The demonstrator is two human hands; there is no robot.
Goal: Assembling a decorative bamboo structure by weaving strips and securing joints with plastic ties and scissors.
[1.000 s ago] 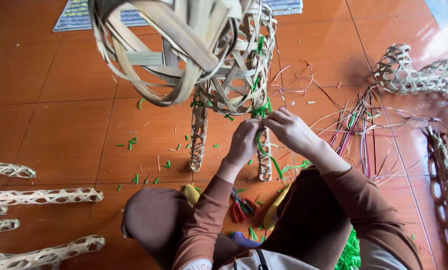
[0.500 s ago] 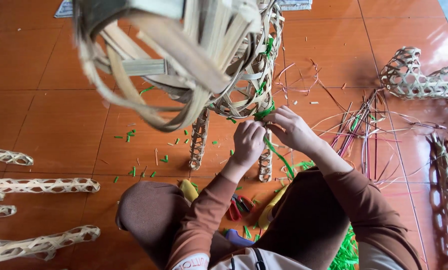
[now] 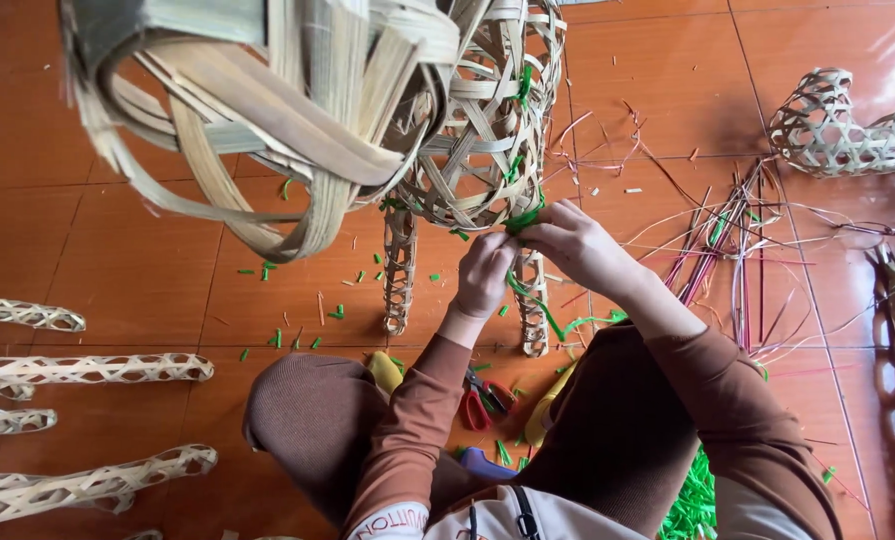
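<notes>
Head view, looking down on an orange tiled floor [image 3: 117,240]: a seated person in brown sleeves works at a large open-weave figure of pale bamboo strips [image 3: 467,130], which stands on two woven legs right in front of the knees. Both hands meet at its lower edge. The left hand [image 3: 485,275] is closed, pinching a thin green plastic strip [image 3: 542,315]; the right hand [image 3: 567,240] is closed on the same strip where it enters the weave.

Risks, as I judge them: a hard pull could snap the strip or tip the figure, since only two thin legs bear it, and loose splints underfoot could slide.

Counted, largest first: one standing figure; one more woven bamboo piece [image 3: 847,125] at the upper right; four long woven bamboo tubes [image 3: 87,370] lying at the left; one loose bundle of reddish and pale splints [image 3: 737,250] to the right; one heap of green strips [image 3: 692,500] by the right knee; one pair of red-handled scissors [image 3: 482,400] between the legs; many green offcuts [image 3: 337,312], too small to count.
</notes>
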